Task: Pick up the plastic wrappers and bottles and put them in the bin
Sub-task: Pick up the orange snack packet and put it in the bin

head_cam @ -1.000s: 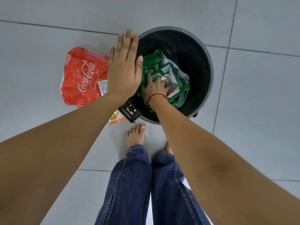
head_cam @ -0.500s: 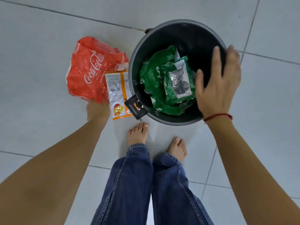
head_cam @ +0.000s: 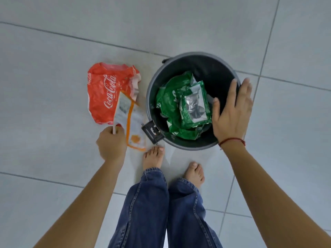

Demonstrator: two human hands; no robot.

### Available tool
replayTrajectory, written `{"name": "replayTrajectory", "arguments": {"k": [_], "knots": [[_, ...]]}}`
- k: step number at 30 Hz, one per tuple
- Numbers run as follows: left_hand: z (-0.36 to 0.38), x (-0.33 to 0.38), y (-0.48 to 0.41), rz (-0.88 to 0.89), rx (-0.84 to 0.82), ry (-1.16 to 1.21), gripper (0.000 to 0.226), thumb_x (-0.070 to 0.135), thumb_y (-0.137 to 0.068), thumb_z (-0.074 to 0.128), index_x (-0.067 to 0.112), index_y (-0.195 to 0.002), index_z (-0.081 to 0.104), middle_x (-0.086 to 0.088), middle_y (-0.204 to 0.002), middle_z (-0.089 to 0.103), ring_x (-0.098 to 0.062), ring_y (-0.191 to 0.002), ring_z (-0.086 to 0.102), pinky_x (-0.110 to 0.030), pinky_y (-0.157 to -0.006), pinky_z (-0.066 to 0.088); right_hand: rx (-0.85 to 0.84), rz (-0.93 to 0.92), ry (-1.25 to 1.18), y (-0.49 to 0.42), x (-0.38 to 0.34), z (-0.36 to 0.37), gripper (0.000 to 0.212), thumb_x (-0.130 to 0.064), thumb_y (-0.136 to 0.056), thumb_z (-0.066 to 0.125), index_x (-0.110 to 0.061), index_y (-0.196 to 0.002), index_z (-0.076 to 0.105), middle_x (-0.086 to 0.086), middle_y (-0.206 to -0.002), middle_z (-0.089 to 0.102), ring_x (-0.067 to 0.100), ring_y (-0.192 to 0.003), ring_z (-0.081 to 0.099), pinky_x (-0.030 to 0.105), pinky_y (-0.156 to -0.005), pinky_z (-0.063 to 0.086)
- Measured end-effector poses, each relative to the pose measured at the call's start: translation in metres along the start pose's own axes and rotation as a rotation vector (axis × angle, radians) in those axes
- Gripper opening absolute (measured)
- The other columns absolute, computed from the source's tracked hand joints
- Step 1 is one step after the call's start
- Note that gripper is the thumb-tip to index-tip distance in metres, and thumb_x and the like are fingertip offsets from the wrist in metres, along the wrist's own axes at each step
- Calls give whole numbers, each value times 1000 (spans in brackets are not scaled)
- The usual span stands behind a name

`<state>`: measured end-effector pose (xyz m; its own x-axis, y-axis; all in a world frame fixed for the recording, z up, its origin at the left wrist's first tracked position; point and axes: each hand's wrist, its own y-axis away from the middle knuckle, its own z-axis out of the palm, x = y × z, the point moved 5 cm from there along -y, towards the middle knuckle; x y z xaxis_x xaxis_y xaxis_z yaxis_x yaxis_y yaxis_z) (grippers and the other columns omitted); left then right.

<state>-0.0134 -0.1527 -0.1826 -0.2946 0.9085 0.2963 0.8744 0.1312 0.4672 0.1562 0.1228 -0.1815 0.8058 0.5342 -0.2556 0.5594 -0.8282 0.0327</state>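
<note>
Head view: left hand [head_cam: 111, 143] pinches orange-white wrapper [head_cam: 131, 120] lifted over red Coca-Cola wrapper [head_cam: 105, 93] on floor left of bin [head_cam: 152, 97], right hand [head_cam: 232, 111] fingers spread, empty, above bin's right rim, green wrappers [head_cam: 182, 104] inside.

Tiled floor [head_cam: 53, 167]: bin [head_cam: 152, 83], red wrapper [head_cam: 103, 92].

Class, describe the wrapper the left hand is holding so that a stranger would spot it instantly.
Find the black bin on the grey tiled floor. Just left of it, overlapping the red Coca-Cola wrapper, the left hand pinches a white wrapper with orange trim. It is the smaller, paler one.
</note>
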Motion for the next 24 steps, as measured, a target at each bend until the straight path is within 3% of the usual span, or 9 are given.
{"name": "replayTrajectory", "arguments": {"k": [3, 6, 7, 9, 10, 12, 16, 21, 24], "knots": [[-42, 34, 42, 278, 135, 19, 19, 19, -94, 50, 5, -93, 62, -11, -87, 58, -26, -72, 50, -32, -63, 33, -33, 9, -15, -3, -2, -3, 57, -32, -97, 40, -6, -146, 25, 24, -152, 21, 39, -140, 21, 52, -109, 30], [-51, 74, 80, 614, 29, -45, 36, 15, -95, 41, 10, -131, 48, -9, -119, 62, -15, -83, 57, -30, -69, 45, -74, 17, -22, -3, -2, -1, 57, -33, -98, 39, -6, -146, 23, 23, -153, 20, 39, -140, 21, 52, -108, 32], [-43, 83, 92, 693, -45, -80, 47, 17, -94, 40, 12, -140, 38, -6, -132, 54, -13, -97, 56, -30, -82, 48, -81, 17, -25, -2, -1, -1, 57, -33, -98, 39, -7, -146, 23, 23, -153, 20, 39, -141, 21, 52, -108, 32], [-14, 93, 111, 849, -138, -217, 63, 19, -93, 44, 18, -149, 13, -5, -154, 25, -22, -137, 33, -41, -112, 30, -90, 18, -38, -1, 0, 0, 55, -31, -98, 38, -7, -146, 23, 22, -154, 20, 38, -141, 20, 52, -108, 32], [7, 94, 114, 893, -191, -288, 67, 19, -94, 45, 21, -149, 6, -6, -157, 11, -26, -144, 14, -47, -116, 18, -90, 19, -49, -1, 1, 0, 54, -30, -98, 38, -7, -146, 24, 22, -154, 20, 37, -141, 20, 52, -108, 31], [47, 93, 109, 888, -291, -402, 65, 20, -95, 43, 25, -150, 9, -10, -158, 1, -31, -145, -2, -56, -113, 0, -75, 30, -81, -1, 2, -1, 52, -27, -99, 38, -8, -145, 25, 20, -154, 21, 36, -142, 20, 50, -109, 30], [99, 107, 107, 809, -426, -543, 59, 28, -97, 39, 31, -149, 13, -16, -158, -1, -34, -144, -7, -56, -105, -18, -53, 57, -132, 2, 5, 1, 51, -26, -99, 39, -8, -145, 26, 18, -154, 21, 34, -142, 19, 46, -111, 26], [153, 112, 105, 618, -797, -484, 57, 45, -99, 26, 34, -149, 0, -11, -158, -15, -37, -142, -15, -64, -109, -3, -34, 63, -136, 5, 5, 1, 52, -26, -99, 39, -9, -145, 25, 17, -155, 19, 33, -143, 18, 42, -112, 24], [157, 107, 99, 563, -942, -573, 70, 62, -93, 24, 28, -150, -1, -11, -158, -12, -37, -143, -12, -64, -110, -2, -19, 63, -141, 4, 5, 1, 52, -26, -99, 39, -9, -145, 25, 18, -155, 19, 33, -143, 18, 39, -113, 21]]}}
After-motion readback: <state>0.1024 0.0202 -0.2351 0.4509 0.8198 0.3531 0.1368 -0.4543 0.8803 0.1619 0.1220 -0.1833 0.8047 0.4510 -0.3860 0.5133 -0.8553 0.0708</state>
